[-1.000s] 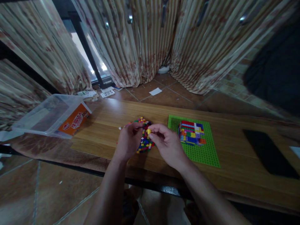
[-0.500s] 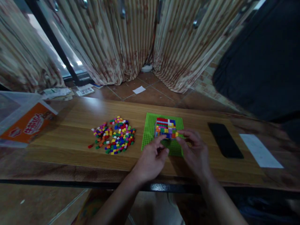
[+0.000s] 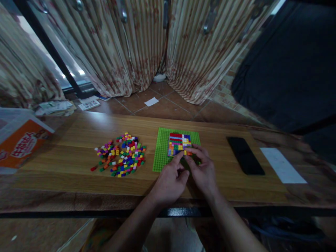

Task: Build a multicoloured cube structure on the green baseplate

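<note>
A green baseplate [image 3: 162, 154] lies on the wooden table [image 3: 78, 122] with a low block of many-coloured bricks [image 3: 179, 141] built on it. Both my hands meet at the block's near edge. My right hand [image 3: 203, 171] pinches a small yellow-orange brick [image 3: 188, 153] against the block's front right corner. My left hand [image 3: 169, 180] is curled, its forefinger and thumb touching the block's front edge; what it holds, if anything, is hidden. A heap of loose coloured bricks [image 3: 120, 154] lies to the left of the plate.
A black phone [image 3: 245, 155] and a white sheet of paper [image 3: 282, 164] lie right of the plate. A clear plastic box with an orange label [image 3: 18, 141] sits at the table's far left. Striped curtains hang behind, above a tiled floor. A dark cloth hangs at the right.
Both hands left the loose brick heap and moved right to the block on the green plate, the right hand carrying a small yellow brick. My view swung right as well.
</note>
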Demonstrator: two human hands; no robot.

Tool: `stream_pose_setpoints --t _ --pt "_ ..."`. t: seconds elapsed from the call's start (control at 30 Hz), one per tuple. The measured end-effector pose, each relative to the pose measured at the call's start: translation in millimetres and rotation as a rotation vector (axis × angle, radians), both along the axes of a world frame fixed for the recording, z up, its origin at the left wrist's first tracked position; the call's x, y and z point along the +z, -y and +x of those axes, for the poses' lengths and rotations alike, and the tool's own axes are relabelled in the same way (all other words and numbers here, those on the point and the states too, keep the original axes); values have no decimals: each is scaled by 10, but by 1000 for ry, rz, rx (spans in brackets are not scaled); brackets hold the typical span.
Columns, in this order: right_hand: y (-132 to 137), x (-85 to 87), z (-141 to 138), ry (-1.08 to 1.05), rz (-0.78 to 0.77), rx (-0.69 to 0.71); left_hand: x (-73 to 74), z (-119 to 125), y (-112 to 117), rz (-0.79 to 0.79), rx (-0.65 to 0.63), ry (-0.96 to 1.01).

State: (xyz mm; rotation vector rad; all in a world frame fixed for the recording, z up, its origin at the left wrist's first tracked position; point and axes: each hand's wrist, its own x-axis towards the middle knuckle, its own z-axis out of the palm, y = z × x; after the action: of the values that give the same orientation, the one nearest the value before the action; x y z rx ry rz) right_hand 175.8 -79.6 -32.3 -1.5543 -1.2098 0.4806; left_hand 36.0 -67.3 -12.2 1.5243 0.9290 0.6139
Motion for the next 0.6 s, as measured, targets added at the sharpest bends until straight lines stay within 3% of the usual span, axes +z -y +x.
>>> stream_pose_setpoints --t 0.17,0.4,0.6 --pt "-2 -2 -16 -140 -7 -28 -22 21 10 26 -10 -10" --pt "-90 3 -33 -525 -71 -124 -42 57 10 119 -12 -94" --pt "-157 27 -69 -537 -117 -133 -41 63 37 197 -19 -148"
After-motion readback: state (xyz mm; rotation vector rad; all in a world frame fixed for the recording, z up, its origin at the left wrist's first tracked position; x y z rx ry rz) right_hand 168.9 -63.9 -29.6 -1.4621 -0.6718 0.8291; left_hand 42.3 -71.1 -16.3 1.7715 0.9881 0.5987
